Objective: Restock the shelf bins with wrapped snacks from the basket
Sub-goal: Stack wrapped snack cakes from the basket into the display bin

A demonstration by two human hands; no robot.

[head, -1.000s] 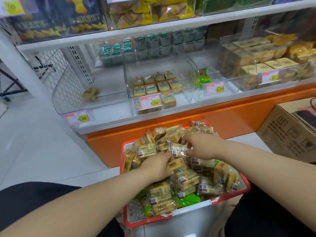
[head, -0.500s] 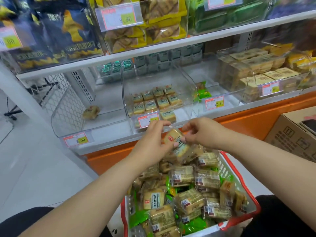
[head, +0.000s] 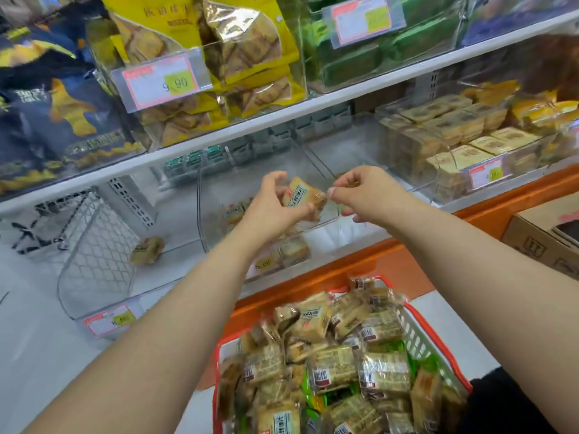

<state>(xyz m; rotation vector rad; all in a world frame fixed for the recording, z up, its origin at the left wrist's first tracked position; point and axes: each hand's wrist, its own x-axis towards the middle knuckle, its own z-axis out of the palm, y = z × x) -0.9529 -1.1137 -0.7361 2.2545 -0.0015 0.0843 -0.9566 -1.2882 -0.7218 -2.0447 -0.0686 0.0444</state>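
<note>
My left hand (head: 272, 205) grips a tan wrapped snack (head: 301, 193) in front of the middle clear shelf bin (head: 326, 219). My right hand (head: 360, 190) pinches the right end of the same snack's wrapper between thumb and forefinger. More of these snacks (head: 293, 252) lie in that bin, partly hidden behind my left arm. The red basket (head: 419, 327) below holds several tan wrapped snacks (head: 332, 364) with some green ones underneath.
The left bin (head: 97, 255) holds a single snack (head: 147, 250). A bin of boxed cakes (head: 463, 151) stands at the right. Bagged snacks fill the upper shelf (head: 219, 133). A cardboard box (head: 545, 236) sits at the right on the floor.
Both hands have risen out of the basket with one snack, up to the mouth of the middle bin. The view has tilted upward.
</note>
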